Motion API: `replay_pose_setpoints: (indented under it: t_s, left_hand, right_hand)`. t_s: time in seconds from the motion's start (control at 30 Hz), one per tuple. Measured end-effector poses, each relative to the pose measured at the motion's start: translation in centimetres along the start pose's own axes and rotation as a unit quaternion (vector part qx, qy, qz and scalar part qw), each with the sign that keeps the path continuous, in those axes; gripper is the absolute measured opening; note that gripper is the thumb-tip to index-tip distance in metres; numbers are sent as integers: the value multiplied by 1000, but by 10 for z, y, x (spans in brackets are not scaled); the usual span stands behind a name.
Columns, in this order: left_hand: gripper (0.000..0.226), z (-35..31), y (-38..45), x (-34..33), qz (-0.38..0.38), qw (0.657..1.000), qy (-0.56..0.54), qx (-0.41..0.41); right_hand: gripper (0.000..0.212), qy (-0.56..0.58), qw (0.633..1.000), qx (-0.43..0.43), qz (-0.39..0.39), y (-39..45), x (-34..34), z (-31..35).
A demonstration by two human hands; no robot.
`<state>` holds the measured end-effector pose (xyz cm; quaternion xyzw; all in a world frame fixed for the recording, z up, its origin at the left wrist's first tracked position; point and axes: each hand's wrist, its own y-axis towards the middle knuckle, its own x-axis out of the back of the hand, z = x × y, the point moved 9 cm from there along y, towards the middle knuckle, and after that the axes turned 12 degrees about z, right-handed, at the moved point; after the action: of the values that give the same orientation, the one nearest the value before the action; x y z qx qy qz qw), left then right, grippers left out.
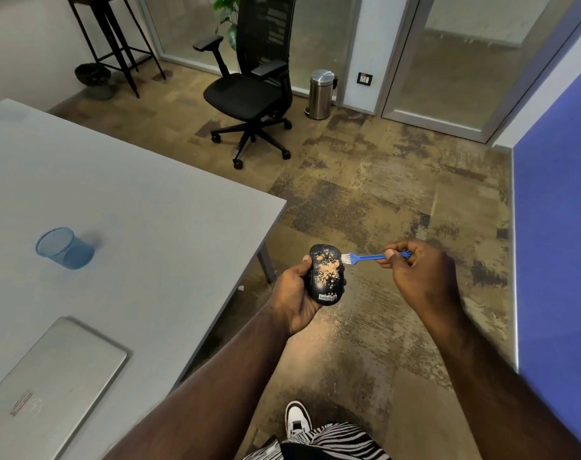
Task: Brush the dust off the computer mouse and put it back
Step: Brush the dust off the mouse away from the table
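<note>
Mid-brush: left hand [290, 293] fingers wrapped around black mouse [326, 275], held just right of the desk [150, 194] corner, over carpet. Right hand [418, 270] pinches blue brush [365, 257], bristles touching mouse's right edge. Mouse looks light, rigid, probably slick; hold by sides. Open floor right; desk edge near for return.

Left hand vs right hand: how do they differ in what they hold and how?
The left hand wraps palm-up around the black mouse, which is speckled with tan dust; the right hand pinches the thin handle of the blue brush between its fingertips. The left hand sits nearer the grey table; the right is out over the carpet. Both are bare, closed on something and held off the table, meeting where the white bristles touch the mouse.
</note>
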<state>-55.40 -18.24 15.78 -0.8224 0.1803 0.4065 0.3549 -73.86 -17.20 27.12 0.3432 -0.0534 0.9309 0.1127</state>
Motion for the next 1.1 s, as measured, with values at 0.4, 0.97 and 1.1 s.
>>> replay_pose_setpoints:
  t_s: [0.4, 0.97, 1.1]
  left_hand:
    - [53, -1, 0, 1, 4, 1000, -17, -5]
    - [48, -1, 9, 3, -32, 998, -43, -35]
    - [51, -2, 10, -2, -28, 998, -41, -41]
  right_hand:
    - [8, 9, 999, 17, -43, -8, 12, 4]
    - [11, 31, 994, 103, -36, -31, 17, 7]
    - [25, 23, 989, 148, 10, -45, -1, 17]
